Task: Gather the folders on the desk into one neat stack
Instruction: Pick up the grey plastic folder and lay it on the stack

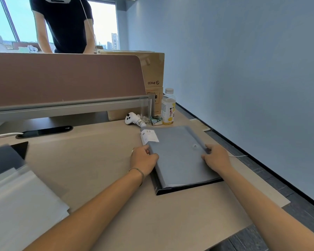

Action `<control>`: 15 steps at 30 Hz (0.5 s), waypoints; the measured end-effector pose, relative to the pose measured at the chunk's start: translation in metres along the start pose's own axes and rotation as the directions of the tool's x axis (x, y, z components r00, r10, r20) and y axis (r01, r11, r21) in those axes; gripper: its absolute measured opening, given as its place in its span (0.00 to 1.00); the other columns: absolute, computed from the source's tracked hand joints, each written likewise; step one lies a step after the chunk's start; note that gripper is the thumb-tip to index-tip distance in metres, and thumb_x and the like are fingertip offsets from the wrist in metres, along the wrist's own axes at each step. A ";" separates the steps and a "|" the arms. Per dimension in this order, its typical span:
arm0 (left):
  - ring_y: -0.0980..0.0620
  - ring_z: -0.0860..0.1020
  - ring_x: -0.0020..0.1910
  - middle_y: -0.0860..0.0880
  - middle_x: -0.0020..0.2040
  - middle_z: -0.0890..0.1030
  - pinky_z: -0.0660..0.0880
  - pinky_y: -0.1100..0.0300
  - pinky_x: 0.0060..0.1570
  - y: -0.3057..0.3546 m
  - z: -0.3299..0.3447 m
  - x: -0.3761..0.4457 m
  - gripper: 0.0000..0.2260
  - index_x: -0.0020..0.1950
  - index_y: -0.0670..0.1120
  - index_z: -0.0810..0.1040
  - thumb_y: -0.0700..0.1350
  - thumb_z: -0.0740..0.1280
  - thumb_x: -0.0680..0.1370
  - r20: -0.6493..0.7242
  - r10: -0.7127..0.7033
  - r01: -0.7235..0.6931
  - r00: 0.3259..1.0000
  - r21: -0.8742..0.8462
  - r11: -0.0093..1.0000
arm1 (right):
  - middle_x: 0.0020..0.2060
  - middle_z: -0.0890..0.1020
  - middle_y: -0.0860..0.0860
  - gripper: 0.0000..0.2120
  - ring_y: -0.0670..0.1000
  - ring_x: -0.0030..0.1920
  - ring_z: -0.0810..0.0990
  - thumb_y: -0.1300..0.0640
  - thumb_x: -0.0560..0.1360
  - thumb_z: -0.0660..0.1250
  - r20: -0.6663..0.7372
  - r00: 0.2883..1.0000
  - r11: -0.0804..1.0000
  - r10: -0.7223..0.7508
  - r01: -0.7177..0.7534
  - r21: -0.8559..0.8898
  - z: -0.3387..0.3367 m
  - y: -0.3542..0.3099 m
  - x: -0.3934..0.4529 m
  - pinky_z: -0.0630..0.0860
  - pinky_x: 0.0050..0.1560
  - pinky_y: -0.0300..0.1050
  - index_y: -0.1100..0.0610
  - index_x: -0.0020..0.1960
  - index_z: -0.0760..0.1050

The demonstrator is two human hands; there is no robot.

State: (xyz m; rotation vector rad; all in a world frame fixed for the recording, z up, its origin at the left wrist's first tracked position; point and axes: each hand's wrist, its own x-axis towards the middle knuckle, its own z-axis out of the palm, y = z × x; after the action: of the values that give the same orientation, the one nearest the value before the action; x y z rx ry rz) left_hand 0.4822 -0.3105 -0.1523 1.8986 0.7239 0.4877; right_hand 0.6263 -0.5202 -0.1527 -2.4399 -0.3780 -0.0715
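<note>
On the right side of the worktop (116,178), both hands press the edges of a grey folder (178,160). It lies on a black folder (187,187). The left hand (143,160) has its fingers curled on the left edge, and the right hand (217,158) holds the right edge. More pale folders (22,196) wait far off to the left. The grey one looks thin, smooth and bendy, so a hard push might make it slide off crooked.
</note>
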 end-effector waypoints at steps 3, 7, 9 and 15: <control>0.49 0.67 0.36 0.47 0.34 0.70 0.65 0.59 0.36 -0.001 -0.001 0.001 0.12 0.40 0.38 0.76 0.45 0.65 0.62 0.006 0.007 -0.007 1.000 -0.002 1.000 | 0.50 0.85 0.59 0.13 0.63 0.56 0.80 0.58 0.72 0.68 -0.020 0.999 0.998 -0.039 0.038 -0.059 0.006 0.002 -0.002 0.76 0.55 0.53 0.60 0.55 0.82; 0.45 0.73 0.43 0.45 0.38 0.75 0.70 0.58 0.41 0.001 -0.003 -0.002 0.07 0.41 0.53 0.76 0.44 0.65 0.65 0.022 0.017 -0.016 1.000 -0.035 0.999 | 0.47 0.85 0.59 0.13 0.64 0.58 0.75 0.53 0.76 0.64 -0.032 0.995 0.965 -0.089 0.079 -0.249 0.017 0.005 -0.008 0.76 0.53 0.54 0.56 0.57 0.80; 0.43 0.75 0.49 0.45 0.41 0.76 0.72 0.57 0.44 0.000 -0.002 -0.001 0.10 0.43 0.56 0.76 0.40 0.68 0.69 0.022 0.017 -0.016 1.000 -0.052 0.999 | 0.49 0.85 0.59 0.14 0.63 0.58 0.74 0.54 0.77 0.63 -0.059 0.991 0.945 -0.119 0.095 -0.313 0.018 0.004 -0.010 0.75 0.54 0.55 0.57 0.58 0.80; 0.51 0.75 0.48 0.45 0.56 0.77 0.72 0.62 0.50 -0.001 0.000 0.000 0.24 0.69 0.46 0.76 0.37 0.69 0.73 -0.006 0.048 -0.048 0.999 -0.038 0.998 | 0.49 0.84 0.56 0.12 0.62 0.53 0.75 0.54 0.78 0.58 -0.064 0.992 0.922 -0.112 0.080 -0.378 0.022 0.001 -0.013 0.74 0.50 0.54 0.59 0.49 0.78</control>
State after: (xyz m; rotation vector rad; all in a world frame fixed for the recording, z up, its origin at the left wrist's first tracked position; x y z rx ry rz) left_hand 0.4820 -0.3103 -0.1534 1.8832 0.6698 0.5333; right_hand 0.6133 -0.5102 -0.1725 -2.7818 -0.4831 -0.3161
